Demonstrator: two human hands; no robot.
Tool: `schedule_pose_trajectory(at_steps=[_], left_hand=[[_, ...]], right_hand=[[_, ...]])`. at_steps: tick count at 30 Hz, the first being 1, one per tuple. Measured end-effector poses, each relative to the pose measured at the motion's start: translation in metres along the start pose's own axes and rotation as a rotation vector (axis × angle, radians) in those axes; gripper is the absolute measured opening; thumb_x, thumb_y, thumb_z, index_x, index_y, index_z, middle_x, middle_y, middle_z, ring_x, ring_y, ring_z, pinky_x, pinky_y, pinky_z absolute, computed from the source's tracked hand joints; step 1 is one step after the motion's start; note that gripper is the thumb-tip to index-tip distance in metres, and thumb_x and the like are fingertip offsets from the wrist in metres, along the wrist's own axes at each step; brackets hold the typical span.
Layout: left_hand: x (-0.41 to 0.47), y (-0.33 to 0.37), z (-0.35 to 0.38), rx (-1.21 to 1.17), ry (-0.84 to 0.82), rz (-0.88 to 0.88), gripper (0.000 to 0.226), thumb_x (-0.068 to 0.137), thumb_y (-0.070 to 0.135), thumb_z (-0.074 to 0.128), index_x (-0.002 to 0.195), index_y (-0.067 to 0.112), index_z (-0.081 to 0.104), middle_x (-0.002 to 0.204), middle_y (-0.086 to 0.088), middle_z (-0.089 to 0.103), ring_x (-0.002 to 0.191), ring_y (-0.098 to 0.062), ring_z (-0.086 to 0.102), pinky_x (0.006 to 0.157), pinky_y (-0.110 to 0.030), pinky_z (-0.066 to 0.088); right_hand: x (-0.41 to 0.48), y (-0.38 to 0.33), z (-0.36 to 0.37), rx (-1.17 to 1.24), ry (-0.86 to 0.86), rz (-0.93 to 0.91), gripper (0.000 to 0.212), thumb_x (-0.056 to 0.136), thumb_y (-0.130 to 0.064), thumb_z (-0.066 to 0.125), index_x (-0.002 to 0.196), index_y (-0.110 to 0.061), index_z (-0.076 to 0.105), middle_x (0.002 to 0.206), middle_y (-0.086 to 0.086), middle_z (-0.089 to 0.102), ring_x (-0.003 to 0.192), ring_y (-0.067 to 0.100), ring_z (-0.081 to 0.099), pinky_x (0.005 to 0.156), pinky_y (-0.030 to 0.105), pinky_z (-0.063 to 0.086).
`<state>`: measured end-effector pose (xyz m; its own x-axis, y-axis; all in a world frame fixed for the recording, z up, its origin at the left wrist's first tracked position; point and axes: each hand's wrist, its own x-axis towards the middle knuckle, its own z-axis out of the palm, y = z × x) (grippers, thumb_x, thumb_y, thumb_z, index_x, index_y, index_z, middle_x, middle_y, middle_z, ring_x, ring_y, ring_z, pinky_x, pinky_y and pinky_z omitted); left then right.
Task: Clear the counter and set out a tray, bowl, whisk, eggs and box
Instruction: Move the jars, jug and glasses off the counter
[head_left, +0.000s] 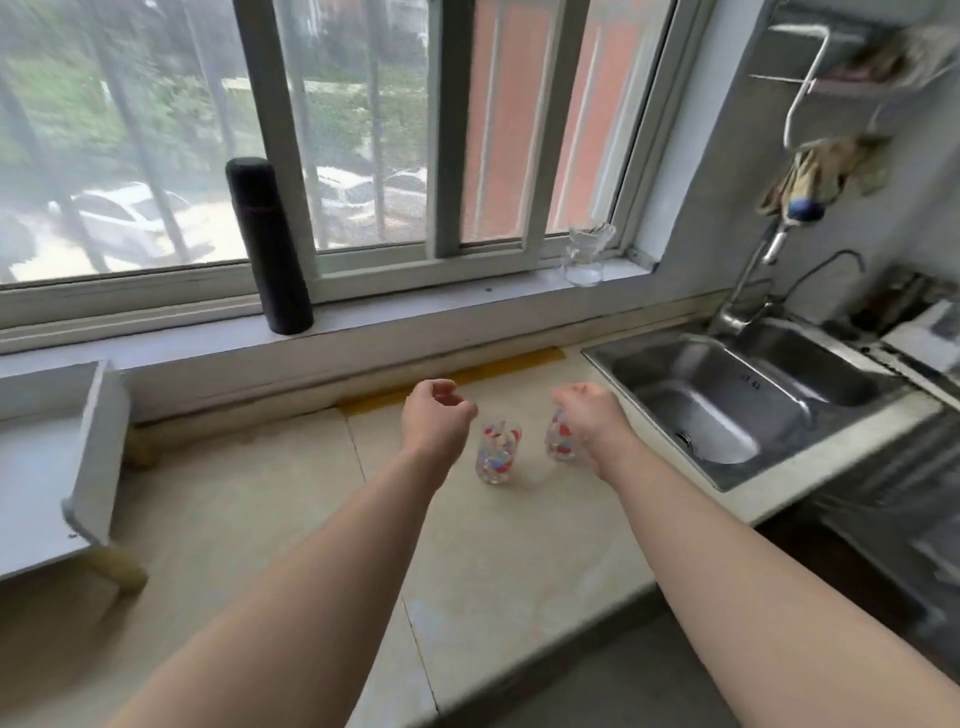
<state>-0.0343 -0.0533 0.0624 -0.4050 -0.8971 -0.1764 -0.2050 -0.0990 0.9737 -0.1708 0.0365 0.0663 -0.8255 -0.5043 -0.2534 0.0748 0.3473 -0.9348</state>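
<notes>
- While both hands were out over the tabletop (493, 561), two small printed glasses stood on it just left of the sink (727, 410), none of the tray, bowl, whisk, eggs or box being in view.
- My right hand (589, 415) was wrapped around the right glass (561, 441) from above, fingers closed on its upper part; whether it had left the surface could not be told.
- My left hand (436, 415) was loosely curled and held nothing, poised just beside the left glass (497, 453), which stood upright and free.
- Handling, as judged: thin glass, light, rigid, smooth-walled, likely fragile. A firm wrap around the mid-body seemed safer than a pinch at the rim.
- Risk, as judged: the two glasses stood near each other, so a careless lift could knock them together.
- A black flask (267, 244) and a clear glass jug (587, 257) stood on the window sill (415, 301), apart from the work.
</notes>
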Motion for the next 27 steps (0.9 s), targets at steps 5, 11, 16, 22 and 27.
schedule_pose_trajectory(at_steps=[5,11,16,22,27], left_hand=[[0.021,-0.023,0.031,0.18,-0.072,-0.074,0.074,0.076,0.01,0.078,0.14,0.008,0.041,0.142,-0.011,0.048,0.127,-0.027,0.049,0.105,-0.039,0.043],[0.048,-0.054,0.053,0.263,-0.171,-0.139,0.092,0.072,0.006,0.08,0.149,0.015,0.03,0.152,-0.005,0.036,0.134,-0.026,0.043,0.097,-0.029,0.044],[0.069,-0.069,0.067,0.335,-0.2,-0.142,0.095,0.071,0.013,0.08,0.15,0.017,0.028,0.152,-0.002,0.036,0.134,-0.022,0.042,0.101,-0.027,0.039],[0.095,-0.085,0.075,0.278,-0.301,-0.157,0.097,0.068,0.0,0.08,0.148,0.02,0.03,0.139,-0.003,0.044,0.111,-0.018,0.052,0.09,-0.022,0.043],[0.107,-0.103,0.083,0.284,-0.315,-0.113,0.073,0.066,0.005,0.081,0.128,0.025,0.049,0.123,-0.003,0.058,0.1,-0.021,0.061,0.076,-0.024,0.048]], right_hand=[[0.028,0.017,-0.025,-0.036,0.053,0.043,0.047,0.093,-0.009,0.056,0.138,-0.006,0.042,0.123,0.011,0.057,0.114,0.036,0.059,0.078,0.042,0.051],[0.077,0.052,-0.023,-0.128,0.056,0.095,0.081,0.08,-0.02,0.073,0.147,-0.02,0.028,0.149,0.002,0.038,0.132,0.021,0.046,0.102,0.028,0.041],[0.109,0.064,-0.014,-0.18,0.064,0.148,0.089,0.082,-0.022,0.072,0.152,-0.018,0.017,0.153,0.006,0.033,0.135,0.024,0.042,0.102,0.028,0.038],[0.138,0.075,0.002,-0.151,0.061,0.198,0.101,0.078,-0.011,0.074,0.153,-0.023,0.007,0.156,0.008,0.028,0.138,0.024,0.038,0.098,0.03,0.041],[0.152,0.08,0.01,-0.209,0.067,0.192,0.088,0.084,-0.009,0.068,0.152,-0.022,0.014,0.152,0.009,0.032,0.129,0.026,0.046,0.075,0.018,0.04]])
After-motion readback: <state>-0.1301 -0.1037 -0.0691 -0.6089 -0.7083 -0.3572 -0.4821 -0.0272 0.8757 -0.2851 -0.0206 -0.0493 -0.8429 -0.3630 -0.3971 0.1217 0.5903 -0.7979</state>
